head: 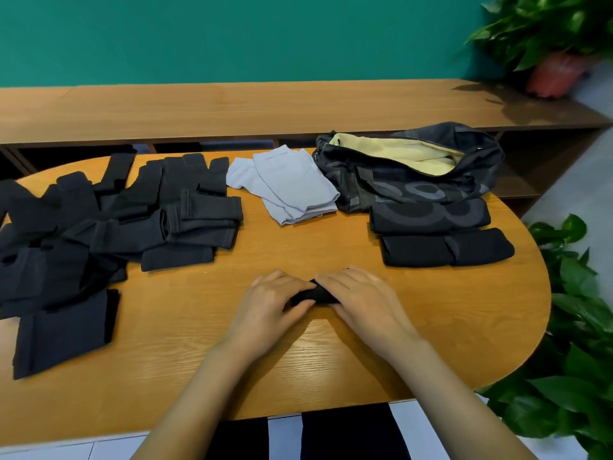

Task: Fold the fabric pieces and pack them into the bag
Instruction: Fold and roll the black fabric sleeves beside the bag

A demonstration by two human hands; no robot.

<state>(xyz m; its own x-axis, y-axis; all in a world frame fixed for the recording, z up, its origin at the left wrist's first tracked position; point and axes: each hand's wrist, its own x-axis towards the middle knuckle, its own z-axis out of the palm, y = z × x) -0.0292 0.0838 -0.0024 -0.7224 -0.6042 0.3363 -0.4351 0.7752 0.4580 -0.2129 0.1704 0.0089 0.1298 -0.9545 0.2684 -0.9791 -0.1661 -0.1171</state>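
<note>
Sitting far left is a messy pile of dark fabric pieces (116,220). In the middle, left hand (268,303) and right hand (361,300) both grip a small black roll (313,295) between them, and the bag (414,167) lies open at back right.

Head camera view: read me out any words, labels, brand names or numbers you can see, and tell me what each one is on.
No readable text anywhere in this view.
Bag: only a pattern of dark rings, with no legible letters or logo.
Black fabric pieces, pale fabric pieces, rolled black piece held by left hand and right hand: no tags or print visible.
Plant pot: blurred, nothing legible.
</note>
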